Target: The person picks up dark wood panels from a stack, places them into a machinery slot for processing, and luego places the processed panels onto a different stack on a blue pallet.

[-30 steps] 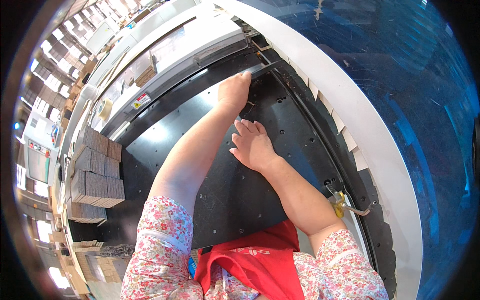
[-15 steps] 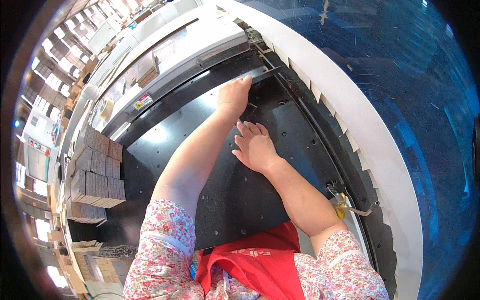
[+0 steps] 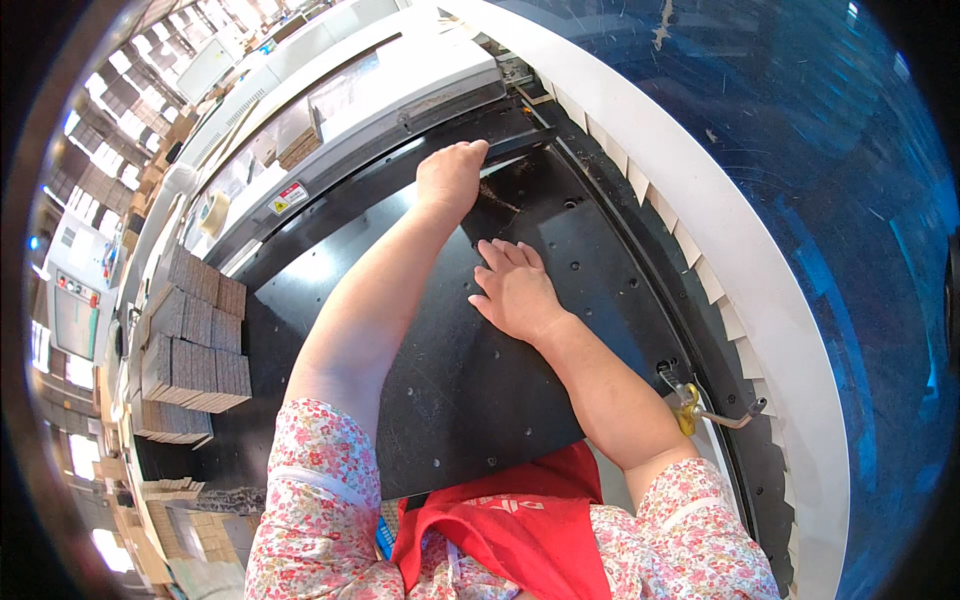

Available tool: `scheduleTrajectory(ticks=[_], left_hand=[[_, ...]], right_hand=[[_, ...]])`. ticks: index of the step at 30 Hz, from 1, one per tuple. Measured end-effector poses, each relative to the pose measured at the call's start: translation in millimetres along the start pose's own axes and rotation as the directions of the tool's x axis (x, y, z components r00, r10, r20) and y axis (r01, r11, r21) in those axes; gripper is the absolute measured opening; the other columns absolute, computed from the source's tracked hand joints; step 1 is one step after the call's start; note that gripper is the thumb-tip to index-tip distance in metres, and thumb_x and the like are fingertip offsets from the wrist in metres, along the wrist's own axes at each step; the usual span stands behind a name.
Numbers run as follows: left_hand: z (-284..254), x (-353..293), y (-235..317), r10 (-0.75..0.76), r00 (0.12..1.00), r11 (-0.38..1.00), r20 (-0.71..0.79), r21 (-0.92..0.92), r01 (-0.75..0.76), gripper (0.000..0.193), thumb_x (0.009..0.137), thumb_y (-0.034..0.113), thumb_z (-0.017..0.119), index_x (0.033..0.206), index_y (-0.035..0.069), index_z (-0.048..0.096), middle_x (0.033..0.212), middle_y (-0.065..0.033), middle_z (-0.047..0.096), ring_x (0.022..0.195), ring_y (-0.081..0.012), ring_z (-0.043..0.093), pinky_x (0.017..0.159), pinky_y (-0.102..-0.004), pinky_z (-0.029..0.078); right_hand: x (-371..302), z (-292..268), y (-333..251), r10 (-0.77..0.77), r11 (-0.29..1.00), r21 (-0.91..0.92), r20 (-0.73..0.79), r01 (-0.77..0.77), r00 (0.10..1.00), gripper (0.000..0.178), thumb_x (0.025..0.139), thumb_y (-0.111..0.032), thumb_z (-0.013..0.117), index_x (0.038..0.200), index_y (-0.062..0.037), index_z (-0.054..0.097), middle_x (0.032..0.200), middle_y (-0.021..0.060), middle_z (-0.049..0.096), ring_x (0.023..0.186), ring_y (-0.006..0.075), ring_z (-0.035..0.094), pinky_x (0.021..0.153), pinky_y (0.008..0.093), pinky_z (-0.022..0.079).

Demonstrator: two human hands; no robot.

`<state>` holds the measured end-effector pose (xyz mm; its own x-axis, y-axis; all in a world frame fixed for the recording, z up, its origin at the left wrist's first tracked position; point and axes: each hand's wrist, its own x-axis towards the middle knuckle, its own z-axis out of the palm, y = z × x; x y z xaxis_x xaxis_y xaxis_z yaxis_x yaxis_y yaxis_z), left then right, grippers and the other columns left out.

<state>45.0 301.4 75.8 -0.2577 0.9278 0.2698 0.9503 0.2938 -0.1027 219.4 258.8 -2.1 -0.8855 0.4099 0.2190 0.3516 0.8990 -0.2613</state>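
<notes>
My left hand (image 3: 450, 182) reaches to the far part of a black work surface (image 3: 450, 370) dotted with small holes. Its fingers are closed on one end of a dark flat bar (image 3: 520, 146), which extends right toward the rail; the gripped end is hidden by the hand. Close to the bar, a little light debris (image 3: 502, 198) lies on the surface. Nearer me, my right hand (image 3: 518, 292) rests palm down on the black surface, its fingers spread and holding nothing.
Stacked grey-brown boards (image 3: 195, 345) stand at the left. Beyond the hands runs a white machine housing (image 3: 400, 85) with a tape roll (image 3: 214, 213) on it. A yellow-handled clamp (image 3: 688, 408) sits by my right forearm. Blue transparent sheeting (image 3: 800, 180) curves along the right.
My left hand has moved slightly left and away, and the dark bar has shifted with it, uncovering more debris. My right hand has stayed almost in place.
</notes>
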Motion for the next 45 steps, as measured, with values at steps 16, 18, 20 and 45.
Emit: scheduleTrajectory(ticks=[16, 18, 20, 45], left_hand=[[-55.3, 11.2, 18.7, 0.752, 0.641, 0.488, -0.153, 0.783, -0.386, 0.01, 0.08, 0.023, 0.063, 0.087, 0.023, 0.07, 0.09, 0.0096, 0.061, 0.103, -0.0115, 0.054, 0.096, -0.0292, 0.034], [-47.4, 6.6, 20.8, 0.747, 0.662, 0.451, -0.061, 0.778, -0.437, 0.009, 0.08, 0.021, 0.063, 0.087, 0.023, 0.069, 0.09, 0.0101, 0.061, 0.103, -0.0112, 0.054, 0.095, -0.0291, 0.035], [-51.3, 2.2, 21.3, 0.704, 0.71, 0.484, 0.015, 0.721, -0.495, 0.011, 0.08, 0.02, 0.063, 0.088, 0.024, 0.069, 0.091, 0.0108, 0.06, 0.101, -0.0112, 0.054, 0.094, -0.0288, 0.035], [34.8, -13.8, 21.5, -0.47, 0.878, 0.101, -0.088, -0.994, -0.045, 0.026, 0.093, 0.006, 0.061, 0.114, 0.003, 0.046, 0.1, -0.0065, 0.058, 0.088, -0.0127, 0.055, 0.082, -0.0293, 0.047]], right_hand=[[2.4, 8.0, 1.6, 0.02, 0.999, 0.036, -0.063, -0.018, 0.998, 0.038, 0.093, -0.04, 0.06, 0.118, -0.0115, 0.066, 0.148, 0.0097, 0.045, 0.139, 0.0248, 0.036, 0.116, 0.0445, 0.024], [3.2, 3.8, -0.8, 0.018, 1.0, 0.018, -0.043, -0.017, 0.999, 0.038, 0.093, -0.04, 0.06, 0.118, -0.0114, 0.066, 0.148, 0.0093, 0.045, 0.139, 0.0246, 0.036, 0.116, 0.0443, 0.024], [3.5, 2.9, -0.3, 0.026, 0.999, 0.022, -0.02, -0.026, 0.999, 0.038, 0.094, -0.04, 0.06, 0.118, -0.0108, 0.066, 0.148, 0.0095, 0.044, 0.139, 0.0246, 0.036, 0.116, 0.0443, 0.024], [4.0, 1.1, -0.6, 0.023, 0.999, 0.039, -0.024, -0.022, 0.999, 0.039, 0.093, -0.036, 0.057, 0.119, -0.0086, 0.065, 0.145, 0.0099, 0.044, 0.139, 0.0273, 0.034, 0.116, 0.0454, 0.024]])
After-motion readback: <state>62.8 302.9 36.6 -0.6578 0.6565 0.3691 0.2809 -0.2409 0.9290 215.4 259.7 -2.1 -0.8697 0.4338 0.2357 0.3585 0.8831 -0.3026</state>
